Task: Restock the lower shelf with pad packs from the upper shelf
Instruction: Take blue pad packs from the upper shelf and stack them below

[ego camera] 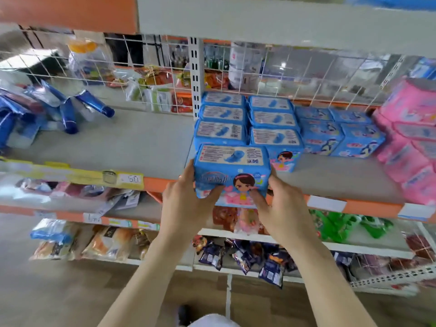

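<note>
Both hands on one blue pack. Left hand grips its left end, right hand its right end, fingers curled round the sides, thumbs on the front face. Pack is at the shelf front edge, just ahead of the blue stacks. Pink packs far right.

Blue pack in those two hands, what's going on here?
A person is holding one blue pad pack at the front edge of a shop shelf, the left hand on its left end and the right hand on its right end, fingers curled round it. More blue packs stand in rows just behind, with pink packs to their right. The shelves below hold other goods.
</note>
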Demonstrator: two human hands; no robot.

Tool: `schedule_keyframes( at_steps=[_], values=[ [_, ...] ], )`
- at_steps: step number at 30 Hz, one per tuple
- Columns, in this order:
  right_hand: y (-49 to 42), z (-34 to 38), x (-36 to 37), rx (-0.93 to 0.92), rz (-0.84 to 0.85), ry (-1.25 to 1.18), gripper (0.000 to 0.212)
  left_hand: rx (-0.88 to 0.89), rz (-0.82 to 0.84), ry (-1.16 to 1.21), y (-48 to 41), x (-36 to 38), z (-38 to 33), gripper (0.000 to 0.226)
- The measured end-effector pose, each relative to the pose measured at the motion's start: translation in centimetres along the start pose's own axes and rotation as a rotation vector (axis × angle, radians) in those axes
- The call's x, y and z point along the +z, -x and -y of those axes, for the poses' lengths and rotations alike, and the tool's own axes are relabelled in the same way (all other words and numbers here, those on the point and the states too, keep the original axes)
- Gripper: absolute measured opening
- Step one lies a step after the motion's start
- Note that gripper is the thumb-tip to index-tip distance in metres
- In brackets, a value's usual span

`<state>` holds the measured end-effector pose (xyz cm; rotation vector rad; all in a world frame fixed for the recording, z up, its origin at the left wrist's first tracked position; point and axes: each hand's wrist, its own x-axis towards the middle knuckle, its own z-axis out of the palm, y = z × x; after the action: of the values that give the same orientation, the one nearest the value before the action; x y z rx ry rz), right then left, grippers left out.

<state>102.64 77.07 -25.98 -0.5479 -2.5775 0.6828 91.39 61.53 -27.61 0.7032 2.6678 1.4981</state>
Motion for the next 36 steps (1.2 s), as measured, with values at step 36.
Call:
schedule_keyframes(
  at_steps=[36],
  values=[
    [-7.2,-2.9,8.0,0.118,-0.083,-0.084,0.047,0.102,-0.021,-0.112,-8.4,2.9,6.2,0.075]
  ],
)
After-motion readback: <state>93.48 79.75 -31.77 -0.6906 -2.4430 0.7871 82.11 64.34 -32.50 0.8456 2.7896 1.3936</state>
